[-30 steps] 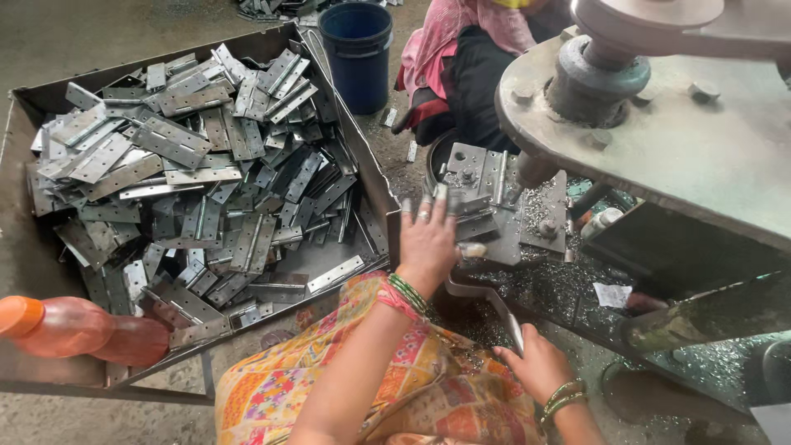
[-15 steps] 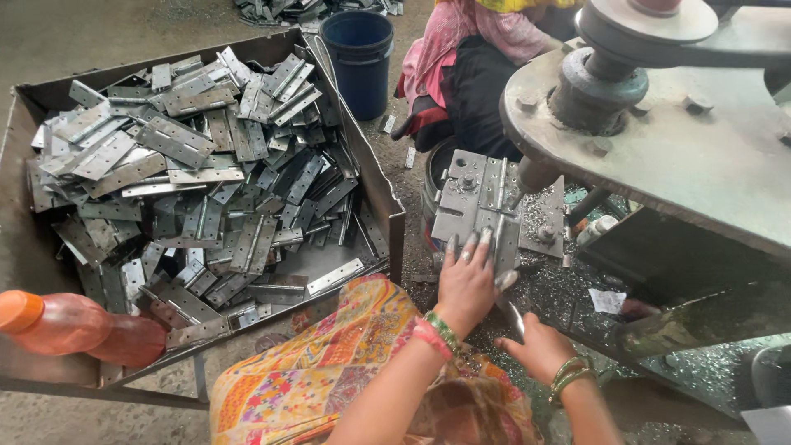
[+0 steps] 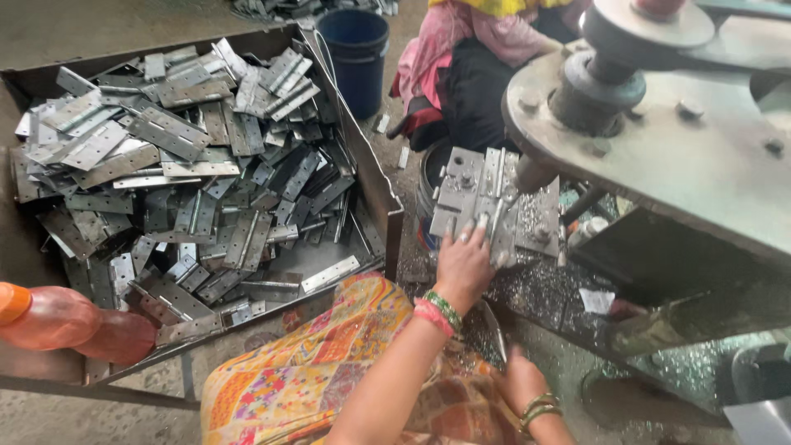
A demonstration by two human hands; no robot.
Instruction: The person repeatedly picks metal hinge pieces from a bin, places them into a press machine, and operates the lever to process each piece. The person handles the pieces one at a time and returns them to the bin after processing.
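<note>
My left hand (image 3: 461,265) reaches forward to the grey metal fixture block (image 3: 458,185) under the press head, its fingers spread over a metal hinge (image 3: 497,216) that it holds against the block. It wears green and red bangles at the wrist. Lower and nearer to me, my right hand (image 3: 521,381) is closed on a thin metal tool (image 3: 494,330) that points up toward the block. A patterned orange and yellow cloth (image 3: 329,371) covers my lap below both arms.
A large metal tray (image 3: 379,194) heaped with grey hinges (image 3: 189,165) fills the left. An orange bottle (image 3: 58,323) lies at its near corner. A blue bucket (image 3: 359,51) and another seated person (image 3: 470,74) are behind. The heavy press (image 3: 659,140) overhangs the right; shavings (image 3: 548,290) litter its bed.
My left hand has moved right and forward from the tray's edge onto the fixture block. My right hand has dropped lower and nearer to me.
</note>
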